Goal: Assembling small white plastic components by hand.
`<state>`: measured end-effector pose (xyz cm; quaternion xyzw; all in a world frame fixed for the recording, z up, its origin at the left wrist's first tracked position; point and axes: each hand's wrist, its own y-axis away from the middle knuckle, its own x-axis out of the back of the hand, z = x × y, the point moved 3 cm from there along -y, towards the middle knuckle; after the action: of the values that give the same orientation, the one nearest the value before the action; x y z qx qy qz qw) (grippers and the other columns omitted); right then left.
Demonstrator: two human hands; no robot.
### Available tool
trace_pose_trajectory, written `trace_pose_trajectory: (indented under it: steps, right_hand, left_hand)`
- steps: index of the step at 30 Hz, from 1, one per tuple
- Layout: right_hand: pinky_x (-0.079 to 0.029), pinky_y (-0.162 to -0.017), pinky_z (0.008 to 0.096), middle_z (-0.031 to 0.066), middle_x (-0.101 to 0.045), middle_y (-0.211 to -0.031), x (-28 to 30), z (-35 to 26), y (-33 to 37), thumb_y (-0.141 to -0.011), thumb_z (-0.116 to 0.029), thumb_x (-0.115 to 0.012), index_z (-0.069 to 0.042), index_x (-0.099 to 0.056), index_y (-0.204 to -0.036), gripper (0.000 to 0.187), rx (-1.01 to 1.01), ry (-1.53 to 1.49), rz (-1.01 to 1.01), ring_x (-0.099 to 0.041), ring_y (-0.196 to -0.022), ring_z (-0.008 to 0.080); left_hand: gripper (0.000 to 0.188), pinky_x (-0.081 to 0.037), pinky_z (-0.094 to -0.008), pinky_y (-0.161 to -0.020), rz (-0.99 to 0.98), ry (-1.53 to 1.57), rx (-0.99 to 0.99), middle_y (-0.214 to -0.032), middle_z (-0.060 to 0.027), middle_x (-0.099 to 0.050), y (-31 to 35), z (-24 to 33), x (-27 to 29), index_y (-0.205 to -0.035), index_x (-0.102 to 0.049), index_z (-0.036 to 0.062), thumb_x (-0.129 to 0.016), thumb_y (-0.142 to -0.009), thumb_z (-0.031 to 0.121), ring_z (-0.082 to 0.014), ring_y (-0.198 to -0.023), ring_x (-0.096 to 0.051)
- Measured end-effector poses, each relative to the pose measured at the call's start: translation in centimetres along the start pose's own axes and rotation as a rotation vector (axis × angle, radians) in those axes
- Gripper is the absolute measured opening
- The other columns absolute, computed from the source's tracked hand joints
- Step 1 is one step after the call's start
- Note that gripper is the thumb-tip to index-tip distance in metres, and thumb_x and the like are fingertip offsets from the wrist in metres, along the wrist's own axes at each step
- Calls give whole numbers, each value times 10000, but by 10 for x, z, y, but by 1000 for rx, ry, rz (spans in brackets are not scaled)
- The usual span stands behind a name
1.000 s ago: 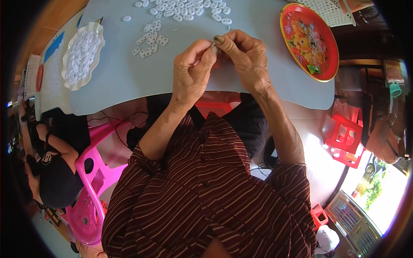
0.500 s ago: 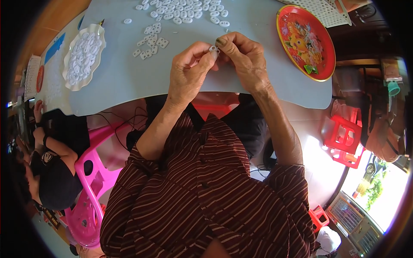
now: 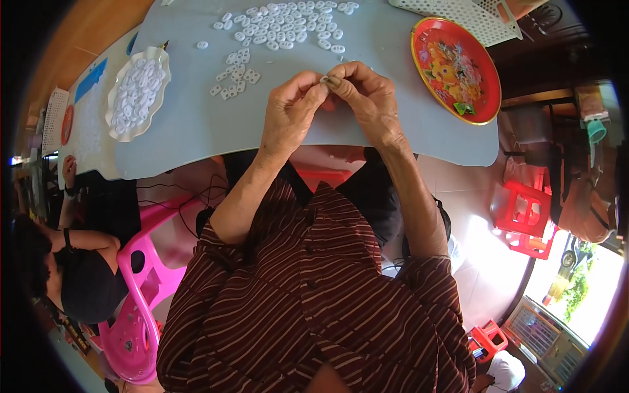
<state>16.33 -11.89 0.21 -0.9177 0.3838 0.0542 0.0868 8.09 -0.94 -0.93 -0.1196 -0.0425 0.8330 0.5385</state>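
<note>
Both my hands meet above the near part of the grey table [image 3: 203,141]. A small white plastic piece [image 3: 324,79] is pinched in the fingertips of my left hand [image 3: 290,108]. My right hand [image 3: 368,101] has its thumb and fingers closed on the same piece, and the thumb covers most of it. To the left of the hands lies a loose group of small white square pieces with holes [image 3: 237,73]. Farther back, many white oval pieces [image 3: 286,27] are spread out.
At the left stands a white wavy-edged dish [image 3: 166,77] heaped with white oval pieces. A red round tray [image 3: 486,92] with a flower pattern lies at the right, beside a white perforated basket [image 3: 445,9]. Another person [image 3: 92,281] sits at the left by a pink chair [image 3: 149,262]; red stools [image 3: 526,209] stand right.
My right thumb has come down over the small white piece, which showed more plainly before. My hands have drawn closer together. The whole view has shifted slightly.
</note>
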Motion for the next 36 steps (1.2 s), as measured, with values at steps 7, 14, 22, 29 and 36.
trace_pose_trajectory:
  steps: [7,14,22,29,36]
  right_hand:
    - [-450,-721,215,-1,-612,-817,0,-3,0,-886,-117,-614,-6,-625,-915,115,-50,-39,8,-533,-749,62]
    - [-464,-590,209,20,-621,-733,-4,-2,0,-867,-89,-634,14,-621,-873,105,39,22,72,-551,-643,66]
    - [-457,-569,214,48,-618,-740,1,1,8,-876,-68,-591,26,-591,-871,94,9,55,195,-539,-621,69]
    - [-438,-621,223,45,-586,-768,8,2,12,-886,-73,-579,28,-589,-919,106,9,-195,321,-519,-642,87]
    - [-426,-633,225,23,-561,-770,7,1,12,-887,-83,-587,28,-595,-956,130,38,-98,277,-503,-653,86]
  left_hand:
    - [195,-365,-195,-608,5,-74,18,-720,6,-556,2,4,-1,-889,-591,-16,-532,-925,167,-45,-667,-445]
    - [211,-381,-198,-650,24,-138,29,-737,0,-561,3,5,-1,-959,-604,-22,-509,-933,165,-52,-696,-462]
    - [159,-384,-218,-593,64,-303,-13,-703,-4,-559,-7,20,-1,-927,-598,0,-525,-915,141,-68,-646,-461]
    - [195,-413,-376,-815,-98,-985,-566,-907,-95,-559,-70,17,-5,-925,-617,49,-619,-737,-3,-299,-921,-481]
    - [199,-395,-413,-870,-242,-1106,-636,-1060,-121,-500,-79,-3,-8,-888,-601,30,-630,-701,-35,-316,-1009,-436]
